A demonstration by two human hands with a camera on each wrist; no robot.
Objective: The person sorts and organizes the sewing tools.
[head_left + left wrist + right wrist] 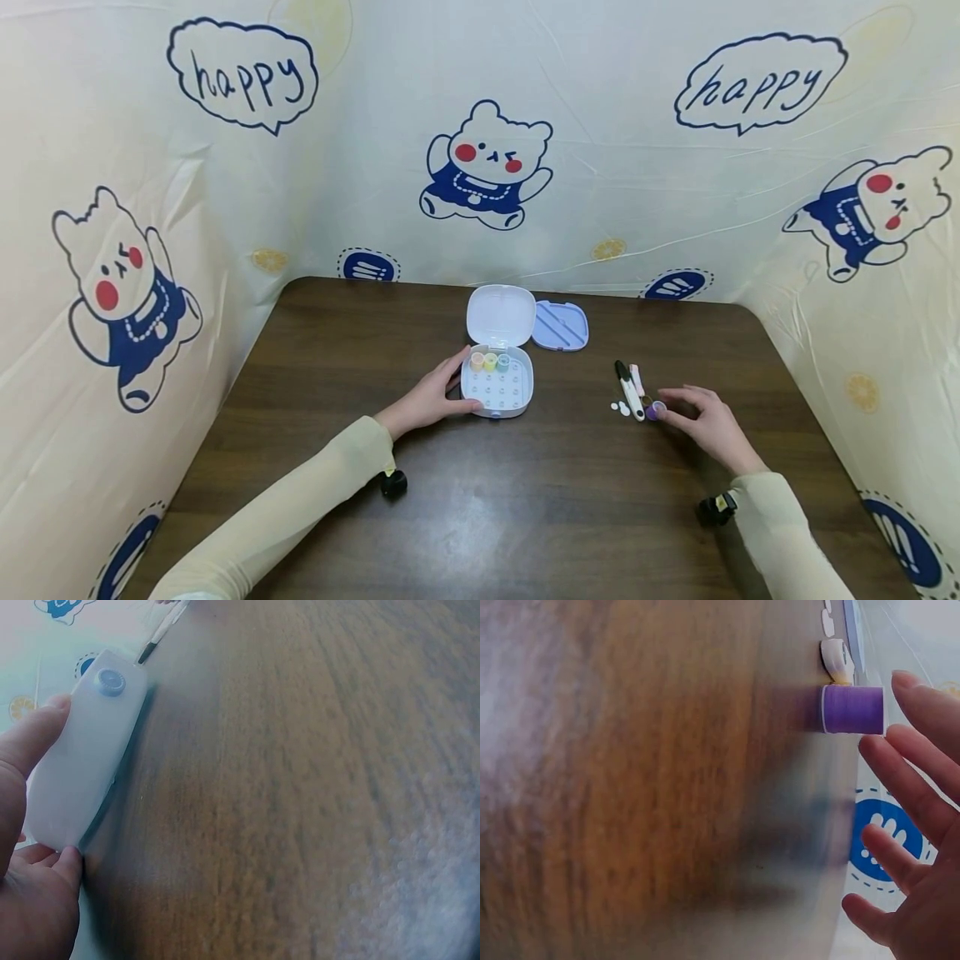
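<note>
A small white sewing box [497, 392] stands with its lid [501, 315] raised. In its back row sit a peach thread spool [477, 361], a yellow spool [491, 362] and a pale green-blue spool [504, 362], with bare pegs in front. My left hand [431, 398] grips the box's left side, thumb near the front and fingers toward the back. A purple thread spool [853, 709] stands upright on the table at the right. Around it, my right hand [708, 425] has its fingers spread, the fingertips close to the spool; contact is hard to tell.
Left of the purple spool lie a slim white tool with a black end [628, 390], a pink-and-white piece [637, 380] and several small white discs [624, 408]. A periwinkle tray [561, 326] lies behind the box's right side. Patterned cloth [600, 167] hangs around the brown table [480, 500].
</note>
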